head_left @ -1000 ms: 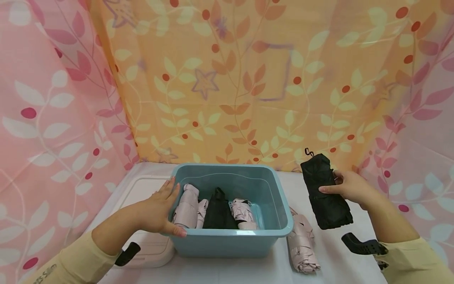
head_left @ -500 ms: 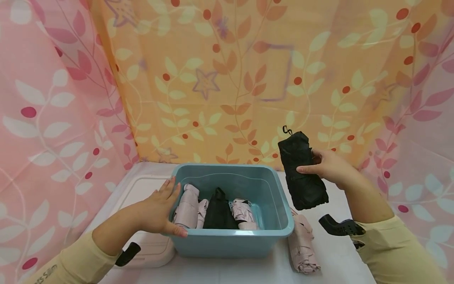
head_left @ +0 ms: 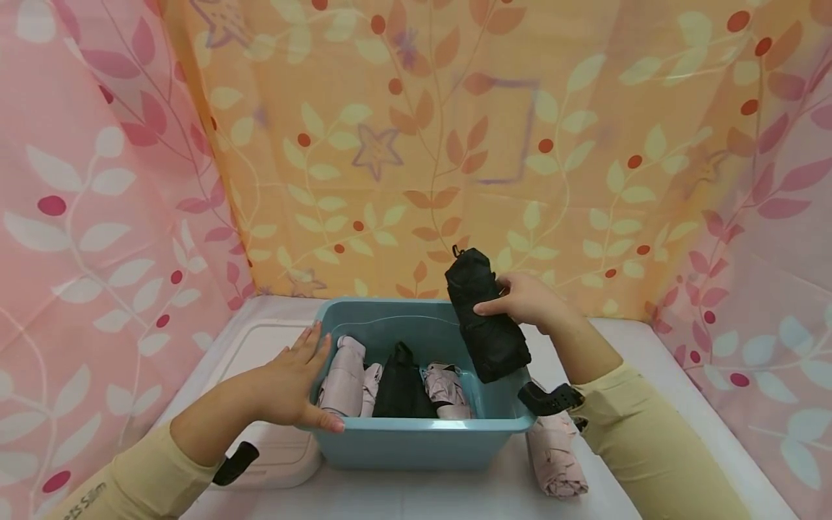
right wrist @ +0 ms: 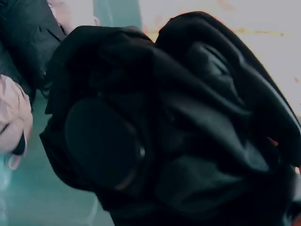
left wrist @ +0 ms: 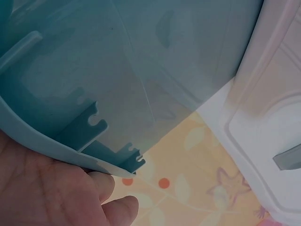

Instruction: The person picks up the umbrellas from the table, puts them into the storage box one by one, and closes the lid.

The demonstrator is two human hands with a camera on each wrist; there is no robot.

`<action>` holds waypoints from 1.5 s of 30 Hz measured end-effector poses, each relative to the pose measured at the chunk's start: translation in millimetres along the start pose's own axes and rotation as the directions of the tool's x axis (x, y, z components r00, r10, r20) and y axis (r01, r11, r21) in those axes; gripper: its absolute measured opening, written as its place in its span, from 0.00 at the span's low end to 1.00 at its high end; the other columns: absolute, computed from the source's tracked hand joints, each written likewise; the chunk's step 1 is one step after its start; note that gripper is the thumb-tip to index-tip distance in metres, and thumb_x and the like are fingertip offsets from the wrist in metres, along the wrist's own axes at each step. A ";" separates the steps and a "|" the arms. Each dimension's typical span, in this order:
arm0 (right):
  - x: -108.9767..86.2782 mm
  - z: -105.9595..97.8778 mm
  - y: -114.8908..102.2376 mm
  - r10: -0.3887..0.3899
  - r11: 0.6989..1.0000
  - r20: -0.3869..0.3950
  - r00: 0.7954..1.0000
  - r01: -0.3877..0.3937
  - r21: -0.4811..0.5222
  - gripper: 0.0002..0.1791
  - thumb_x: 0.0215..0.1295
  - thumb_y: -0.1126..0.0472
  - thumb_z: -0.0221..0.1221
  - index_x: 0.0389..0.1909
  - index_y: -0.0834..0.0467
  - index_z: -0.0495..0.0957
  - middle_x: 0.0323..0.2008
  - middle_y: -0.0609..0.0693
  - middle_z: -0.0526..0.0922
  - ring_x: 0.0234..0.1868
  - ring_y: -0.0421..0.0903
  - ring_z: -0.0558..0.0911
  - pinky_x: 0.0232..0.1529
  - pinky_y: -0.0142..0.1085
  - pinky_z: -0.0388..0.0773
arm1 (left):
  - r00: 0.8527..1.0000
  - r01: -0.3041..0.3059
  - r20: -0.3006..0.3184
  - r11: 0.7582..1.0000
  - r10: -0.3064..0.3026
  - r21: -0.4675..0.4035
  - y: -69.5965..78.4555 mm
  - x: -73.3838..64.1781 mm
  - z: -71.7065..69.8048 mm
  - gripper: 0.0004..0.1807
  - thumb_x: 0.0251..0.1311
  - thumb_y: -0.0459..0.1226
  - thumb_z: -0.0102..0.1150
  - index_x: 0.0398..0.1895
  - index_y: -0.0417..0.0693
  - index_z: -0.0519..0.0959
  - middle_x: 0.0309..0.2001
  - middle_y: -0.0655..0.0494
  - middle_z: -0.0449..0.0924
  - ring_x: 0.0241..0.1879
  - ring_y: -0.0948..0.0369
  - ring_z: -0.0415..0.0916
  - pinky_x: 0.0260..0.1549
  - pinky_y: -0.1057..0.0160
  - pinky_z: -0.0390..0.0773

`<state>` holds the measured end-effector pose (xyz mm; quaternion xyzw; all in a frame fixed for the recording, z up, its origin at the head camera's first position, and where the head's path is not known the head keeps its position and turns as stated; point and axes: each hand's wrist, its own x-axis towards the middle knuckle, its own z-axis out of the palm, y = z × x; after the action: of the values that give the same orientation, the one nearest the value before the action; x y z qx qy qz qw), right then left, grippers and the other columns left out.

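Note:
My right hand [head_left: 529,300] grips a black folding umbrella [head_left: 484,314] around its middle. The umbrella is tilted over the right end of a blue plastic bin [head_left: 416,440], its cord loop pointing up. Its round dark end [right wrist: 103,143] fills much of the right wrist view. Fingers spread, my left hand [head_left: 289,386] rests on the bin's left rim, which shows beside the palm [left wrist: 42,188] in the left wrist view. Inside stand a pale pink rolled umbrella [head_left: 343,379], a black one [head_left: 404,390] and another pink one [head_left: 447,390], with a further pink piece partly hidden between them.
A pink folded umbrella [head_left: 557,458] lies on the white table just right of the bin, partly behind my right wrist's camera mount [head_left: 549,399]. The white lid [head_left: 286,458] lies under and left of the bin. Patterned curtains [head_left: 416,144] enclose the table.
My right hand has carried the black umbrella leftward from beyond the bin's right side to over its right end. My left hand has stayed on the rim.

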<state>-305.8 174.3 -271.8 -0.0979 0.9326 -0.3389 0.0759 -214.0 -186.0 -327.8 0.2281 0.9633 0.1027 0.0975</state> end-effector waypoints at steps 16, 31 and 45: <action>30.7 48.2 -22.1 0.055 0.998 0.164 0.985 -0.061 0.033 0.22 0.48 0.52 0.68 0.36 0.64 0.73 0.22 0.50 0.67 0.18 0.44 0.66 0.21 0.34 0.70 | 1.000 -0.001 0.004 1.000 0.001 -0.006 -1.6 1.0 0.6 0.71 0.33 0.74 0.53 0.70 0.33 0.39 0.70 0.35 0.26 0.69 0.42 0.25 0.60 0.36 0.44; 32.5 69.8 -24.1 0.106 0.986 0.313 0.944 -0.141 0.093 0.23 0.50 0.58 0.68 0.43 0.67 0.74 0.41 0.57 0.76 0.36 0.51 0.81 0.34 0.41 0.80 | 1.000 0.002 0.007 1.000 -0.002 -0.010 -1.4 0.5 0.1 0.71 0.33 0.74 0.54 0.70 0.33 0.39 0.70 0.36 0.26 0.69 0.42 0.25 0.60 0.36 0.44; 32.6 67.0 -11.9 0.176 0.978 0.353 0.919 -0.204 0.045 0.38 0.62 0.39 0.51 0.58 0.69 0.66 0.43 0.66 0.79 0.34 0.53 0.83 0.34 0.44 0.80 | 1.000 -0.004 0.010 1.000 0.004 -0.013 -1.6 1.9 0.9 0.72 0.33 0.74 0.54 0.70 0.34 0.37 0.70 0.36 0.25 0.69 0.42 0.24 0.60 0.37 0.43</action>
<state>-321.9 116.4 -317.4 -0.0620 0.8952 -0.3449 0.2754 -216.1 -186.3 -329.3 0.2298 0.9617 0.1079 0.1037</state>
